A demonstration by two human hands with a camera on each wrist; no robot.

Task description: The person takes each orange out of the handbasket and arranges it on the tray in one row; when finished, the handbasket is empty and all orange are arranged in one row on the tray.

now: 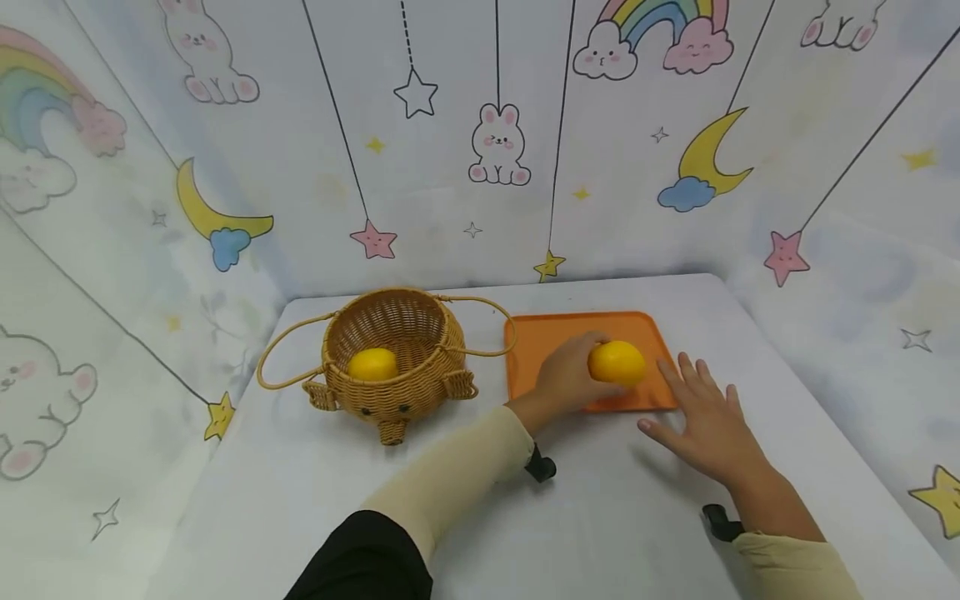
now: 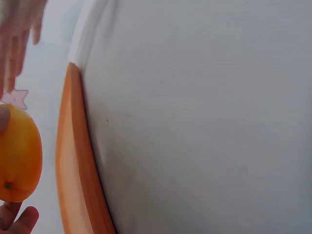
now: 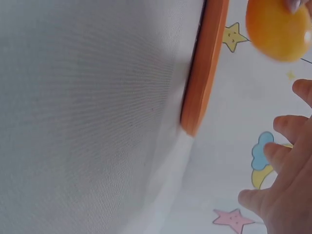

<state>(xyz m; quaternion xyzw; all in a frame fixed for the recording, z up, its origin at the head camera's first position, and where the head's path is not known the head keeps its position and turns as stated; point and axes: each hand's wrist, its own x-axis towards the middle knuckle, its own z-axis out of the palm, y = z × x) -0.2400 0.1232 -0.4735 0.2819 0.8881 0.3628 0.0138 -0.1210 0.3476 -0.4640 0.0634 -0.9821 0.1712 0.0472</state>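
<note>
A smooth, oval yellow-orange fruit (image 1: 617, 364) is in my left hand (image 1: 566, 375), gripped between thumb and fingers above the orange tray (image 1: 551, 337). In the left wrist view a small dark stem spot shows on this fruit (image 2: 19, 156). Just to the right, my right hand (image 1: 708, 429) holds nothing; its fingers are spread by the tray's right edge. The right wrist view shows those fingers apart from the fruit (image 3: 278, 31). A second yellow fruit (image 1: 372, 365) lies inside the wicker basket (image 1: 442, 367) on the left.
The basket has an animal face, small ears and two looped handles (image 1: 480, 302), the right one reaching over the tray's left edge. Everything stands on a white table (image 1: 300, 492). Patterned cloth walls (image 1: 450, 167) enclose its back and sides.
</note>
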